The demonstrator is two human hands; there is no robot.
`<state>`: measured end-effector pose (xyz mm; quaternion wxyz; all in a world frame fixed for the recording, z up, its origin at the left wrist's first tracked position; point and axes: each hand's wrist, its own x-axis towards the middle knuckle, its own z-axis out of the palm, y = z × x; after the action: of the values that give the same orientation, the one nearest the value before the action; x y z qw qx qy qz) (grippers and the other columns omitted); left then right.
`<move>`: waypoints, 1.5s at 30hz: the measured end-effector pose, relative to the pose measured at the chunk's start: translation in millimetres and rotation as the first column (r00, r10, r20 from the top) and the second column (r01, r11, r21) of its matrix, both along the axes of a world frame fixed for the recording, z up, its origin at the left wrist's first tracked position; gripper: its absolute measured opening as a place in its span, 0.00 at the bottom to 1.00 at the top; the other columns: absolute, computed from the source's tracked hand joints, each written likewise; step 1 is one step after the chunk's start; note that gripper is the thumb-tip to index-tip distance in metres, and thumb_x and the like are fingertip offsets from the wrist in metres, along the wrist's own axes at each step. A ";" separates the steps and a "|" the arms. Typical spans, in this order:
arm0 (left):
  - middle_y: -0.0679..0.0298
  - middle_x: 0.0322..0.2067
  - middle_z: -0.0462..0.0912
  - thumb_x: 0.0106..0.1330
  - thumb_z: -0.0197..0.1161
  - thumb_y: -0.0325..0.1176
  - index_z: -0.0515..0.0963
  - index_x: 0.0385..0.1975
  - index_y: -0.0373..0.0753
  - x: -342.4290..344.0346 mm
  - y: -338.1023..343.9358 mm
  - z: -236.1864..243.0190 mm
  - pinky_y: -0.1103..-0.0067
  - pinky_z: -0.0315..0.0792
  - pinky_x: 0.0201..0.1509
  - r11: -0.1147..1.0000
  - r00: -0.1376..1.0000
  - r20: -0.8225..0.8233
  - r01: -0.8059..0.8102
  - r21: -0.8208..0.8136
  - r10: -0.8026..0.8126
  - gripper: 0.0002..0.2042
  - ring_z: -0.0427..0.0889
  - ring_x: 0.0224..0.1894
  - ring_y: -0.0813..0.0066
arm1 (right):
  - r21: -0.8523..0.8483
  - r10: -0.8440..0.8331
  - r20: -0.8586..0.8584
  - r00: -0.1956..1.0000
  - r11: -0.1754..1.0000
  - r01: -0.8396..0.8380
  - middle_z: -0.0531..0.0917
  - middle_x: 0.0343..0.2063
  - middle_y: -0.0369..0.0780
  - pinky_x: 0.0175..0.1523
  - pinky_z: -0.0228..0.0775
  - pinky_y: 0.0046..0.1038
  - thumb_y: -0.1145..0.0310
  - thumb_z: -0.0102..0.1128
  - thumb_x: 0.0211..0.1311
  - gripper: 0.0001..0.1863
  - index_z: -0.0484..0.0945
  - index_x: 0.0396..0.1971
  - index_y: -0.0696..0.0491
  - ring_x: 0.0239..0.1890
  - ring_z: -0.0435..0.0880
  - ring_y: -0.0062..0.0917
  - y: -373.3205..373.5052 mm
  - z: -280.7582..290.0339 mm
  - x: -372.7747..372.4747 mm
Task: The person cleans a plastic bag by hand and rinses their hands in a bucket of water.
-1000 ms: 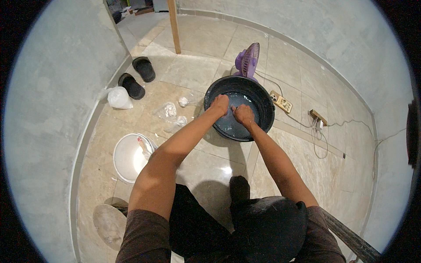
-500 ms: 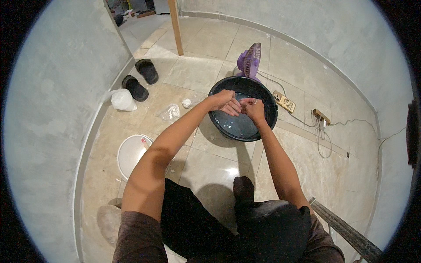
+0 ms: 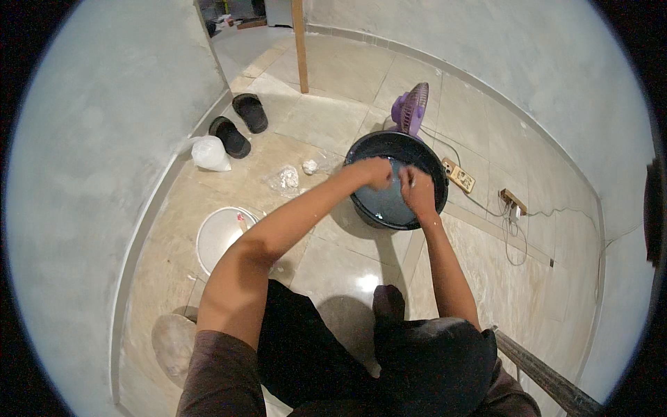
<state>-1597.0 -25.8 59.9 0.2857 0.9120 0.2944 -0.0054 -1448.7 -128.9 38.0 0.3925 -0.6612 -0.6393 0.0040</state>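
Note:
A round black tub [image 3: 363, 208] with cloudy bluish-grey water [image 3: 386, 201] stands on the tiled floor in front of me. Over the water, inside the rim, my left hand [image 3: 377, 172] points downward, its fingers smeared by motion. Close to it on the right, my right hand [image 3: 419, 193] is closed with its fingers curled. A small pale spot shows at those fingers, too small to name. A narrow gap separates the two hands. Wet drops sit on my right wrist.
Behind the tub stands a purple fan [image 3: 411, 108]; power strips [image 3: 458, 176] with cables lie to its right. At left are a white bucket [image 3: 208, 240], clear plastic bags with white lumps [image 3: 285, 181], a white bag [image 3: 210, 153] and black slippers [image 3: 251, 113]. A long bar [image 3: 549, 372] lies lower right.
My left hand has turned from open, palm showing, to fingers pointing down. My hands have moved slightly apart and lower into the tub. The whole view has shifted a little.

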 end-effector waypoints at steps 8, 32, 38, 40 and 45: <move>0.48 0.41 0.81 0.57 0.63 0.45 0.82 0.36 0.38 0.7 -31.5 46.1 0.63 0.74 0.49 0.989 0.990 0.005 -0.141 0.034 0.141 0.16 0.80 0.46 0.52 | -0.185 -0.155 -0.147 0.977 0.975 0.127 0.83 0.28 0.47 0.37 0.72 0.39 0.65 0.57 0.59 0.10 0.77 0.38 0.52 0.33 0.82 0.41 -20.8 46.1 -19.5; 0.55 0.38 0.79 0.53 0.62 0.36 0.80 0.28 0.43 -21.3 -45.3 46.1 0.64 0.73 0.47 0.931 0.940 0.263 -0.282 0.234 0.219 0.06 0.78 0.46 0.55 | 0.048 -0.156 0.171 0.973 0.988 0.150 0.83 0.33 0.43 0.45 0.70 0.36 0.63 0.54 0.62 0.12 0.82 0.35 0.55 0.38 0.80 0.40 -24.7 49.9 -37.2; 0.55 0.40 0.77 0.52 0.64 0.37 0.77 0.37 0.41 -21.3 -49.2 53.7 0.64 0.72 0.50 0.928 0.922 0.312 -0.303 0.217 0.229 0.13 0.76 0.47 0.55 | 0.015 -0.180 0.131 0.975 0.984 0.179 0.83 0.32 0.44 0.43 0.71 0.36 0.64 0.52 0.64 0.11 0.81 0.33 0.54 0.37 0.80 0.38 -30.8 61.8 -40.9; 0.55 0.40 0.77 0.53 0.64 0.37 0.75 0.40 0.40 -20.7 -50.6 58.2 0.64 0.71 0.51 0.916 0.916 0.309 -0.332 0.224 0.257 0.15 0.76 0.48 0.54 | -0.084 -0.211 0.072 0.975 0.973 0.216 0.83 0.31 0.44 0.42 0.71 0.37 0.64 0.52 0.63 0.10 0.80 0.36 0.53 0.35 0.80 0.39 -29.6 61.9 -37.3; 0.52 0.42 0.77 0.53 0.64 0.37 0.69 0.49 0.38 -24.0 -55.1 56.0 0.63 0.72 0.51 0.902 0.906 0.341 -0.347 0.257 0.252 0.23 0.76 0.48 0.52 | -0.044 -0.158 -0.024 0.987 0.987 0.157 0.84 0.27 0.46 0.38 0.71 0.40 0.67 0.55 0.61 0.11 0.77 0.43 0.52 0.32 0.82 0.41 -33.5 68.8 -39.5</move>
<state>-1621.0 -80.9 115.9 0.1768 0.8786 0.3831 0.2236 -1488.2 -162.4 106.9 0.3861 -0.7178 -0.5793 -0.0045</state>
